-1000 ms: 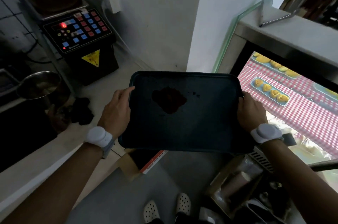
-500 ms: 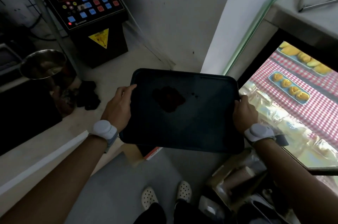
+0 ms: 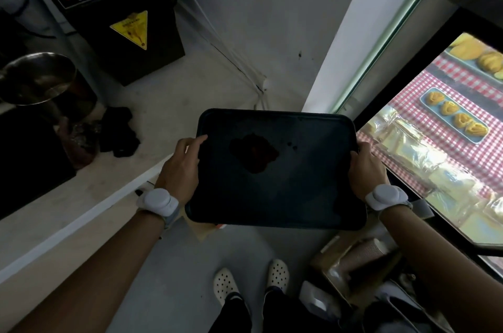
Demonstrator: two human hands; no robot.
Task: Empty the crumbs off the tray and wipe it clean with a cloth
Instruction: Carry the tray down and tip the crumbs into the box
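Observation:
A dark rectangular tray (image 3: 304, 191) is held level in front of me, above the floor. A dark reddish-brown patch (image 3: 254, 152) lies left of its middle, with a few small specks (image 3: 292, 144) beside it. My left hand (image 3: 181, 166) grips the tray's left edge, thumb on top. My right hand (image 3: 366, 169) grips the right edge. A crumpled black cloth (image 3: 118, 131) lies on the pale counter (image 3: 163, 104) to the left.
A black machine with coloured buttons and a yellow warning label (image 3: 117, 6) stands at the counter's back. A metal pot (image 3: 35, 79) sits far left. A glass display case (image 3: 441, 125) with pastries on checked cloth is at right. Boxes and cups (image 3: 359, 259) crowd the floor near my feet.
The camera has tilted further down and nearer; the counter and machine slid up in view. Both hands keep the same grip on the tray, which stays level.

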